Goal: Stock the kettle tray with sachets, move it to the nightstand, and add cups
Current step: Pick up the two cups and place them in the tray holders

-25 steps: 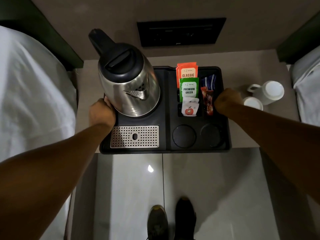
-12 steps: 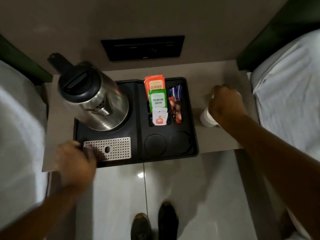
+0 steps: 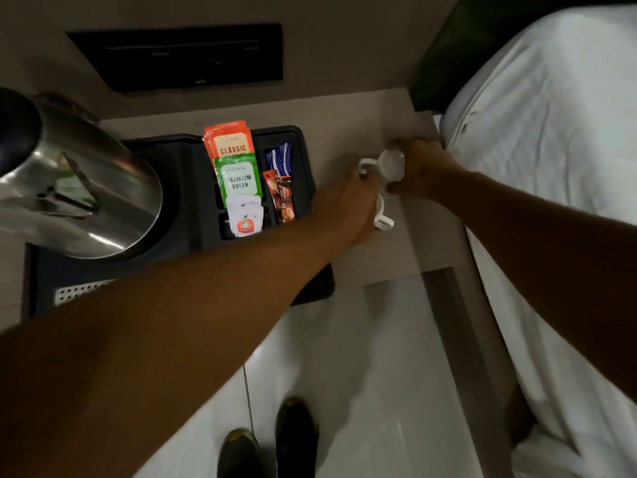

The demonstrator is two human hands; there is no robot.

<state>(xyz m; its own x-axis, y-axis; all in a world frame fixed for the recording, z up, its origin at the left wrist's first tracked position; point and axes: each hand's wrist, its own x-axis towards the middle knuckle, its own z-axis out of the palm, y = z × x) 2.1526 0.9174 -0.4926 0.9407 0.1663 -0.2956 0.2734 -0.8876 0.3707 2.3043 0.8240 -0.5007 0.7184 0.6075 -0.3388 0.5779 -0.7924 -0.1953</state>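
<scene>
Two cups [image 3: 387,177] remaining at three o'clock of the tray [image 3: 193,188], which is sitting stocked with sachets [image 3: 238,170] on the nightstand [image 3: 348,112]. I am closing my right hand [image 3: 422,167] and left hand [image 3: 348,205] around them.

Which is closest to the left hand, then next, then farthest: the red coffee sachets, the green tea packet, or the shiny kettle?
From the left hand:
1. Red coffee sachets, just left of it in the tray's right slot.
2. Green tea packet, further left, in the middle slot.
3. Kettle, at the tray's far left.
</scene>
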